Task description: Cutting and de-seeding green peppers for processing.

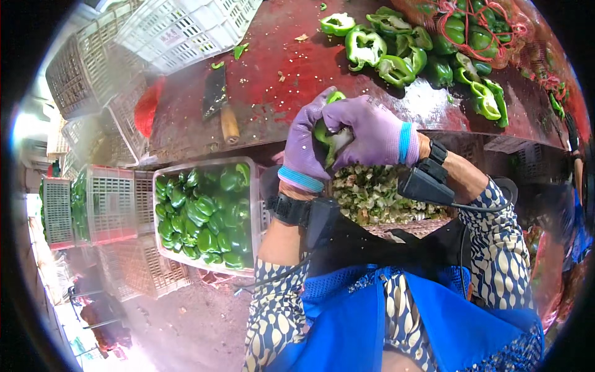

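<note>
Both my hands wear purple gloves with blue cuffs and meet over the near edge of the red table (266,68). My left hand (305,139) is wrapped round a green bell pepper (323,133), cut open, with its pale inside showing. Pressed against that pepper's opening is my right hand (365,130), fingers curled in and partly hidden. Below my hands lies a heap of pale pepper cores and seeds (378,197). Several halved green peppers (387,49) rest on the table beyond my right hand.
A cleaver (217,102) with a wooden handle lies on the table to the left. A white crate of green peppers (253,204) stands left below the table. Red mesh bags of peppers (489,31) sit far right. A white crate (186,31) and stacked crates (111,198) are at left.
</note>
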`<move>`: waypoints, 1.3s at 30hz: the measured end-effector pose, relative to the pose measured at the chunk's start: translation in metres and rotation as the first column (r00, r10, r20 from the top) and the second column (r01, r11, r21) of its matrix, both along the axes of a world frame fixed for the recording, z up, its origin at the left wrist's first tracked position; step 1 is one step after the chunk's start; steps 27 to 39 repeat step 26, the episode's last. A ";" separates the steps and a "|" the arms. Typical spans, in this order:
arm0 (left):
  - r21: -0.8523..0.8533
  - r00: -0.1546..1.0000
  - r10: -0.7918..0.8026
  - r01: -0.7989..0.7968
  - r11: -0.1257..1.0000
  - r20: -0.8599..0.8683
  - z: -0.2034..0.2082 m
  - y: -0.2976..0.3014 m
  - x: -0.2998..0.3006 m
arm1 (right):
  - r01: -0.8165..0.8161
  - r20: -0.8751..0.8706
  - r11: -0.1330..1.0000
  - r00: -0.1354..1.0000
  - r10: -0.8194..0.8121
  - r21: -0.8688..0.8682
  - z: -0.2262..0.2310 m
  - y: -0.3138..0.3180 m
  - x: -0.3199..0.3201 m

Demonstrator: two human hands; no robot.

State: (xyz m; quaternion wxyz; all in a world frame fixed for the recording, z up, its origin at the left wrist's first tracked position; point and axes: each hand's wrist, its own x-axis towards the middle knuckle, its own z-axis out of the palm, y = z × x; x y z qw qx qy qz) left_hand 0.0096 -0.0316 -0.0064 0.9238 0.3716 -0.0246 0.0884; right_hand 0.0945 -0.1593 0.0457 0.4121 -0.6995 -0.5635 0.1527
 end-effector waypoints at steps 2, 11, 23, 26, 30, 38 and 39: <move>0.336 0.992 0.114 -0.123 0.934 0.046 -0.007 -0.005 0.000 | 0.016 0.055 0.998 0.998 -0.020 0.066 0.002 -0.003 -0.007; -0.261 0.952 -0.045 -0.038 0.965 -0.304 -0.015 0.000 0.009 | 0.131 0.473 0.991 0.875 -0.103 -0.027 -0.015 -0.022 -0.016; -0.346 0.970 0.040 -0.124 0.930 -0.239 -0.011 -0.016 0.000 | 0.321 -0.743 0.943 0.611 -0.273 -0.082 -0.026 -0.010 -0.007; -0.459 0.987 0.004 -0.078 0.885 -0.161 -0.020 -0.001 -0.007 | 0.282 -0.891 0.957 0.413 -0.188 -0.072 -0.026 -0.005 0.000; -0.459 0.987 0.004 -0.078 0.885 -0.161 -0.020 -0.001 -0.007 | 0.282 -0.891 0.957 0.413 -0.188 -0.072 -0.026 -0.005 0.000; -0.459 0.987 0.004 -0.078 0.885 -0.161 -0.020 -0.001 -0.007 | 0.282 -0.891 0.957 0.413 -0.188 -0.072 -0.026 -0.005 0.000; -0.459 0.987 0.004 -0.078 0.885 -0.161 -0.020 -0.001 -0.007 | 0.282 -0.891 0.957 0.413 -0.188 -0.072 -0.026 -0.005 0.000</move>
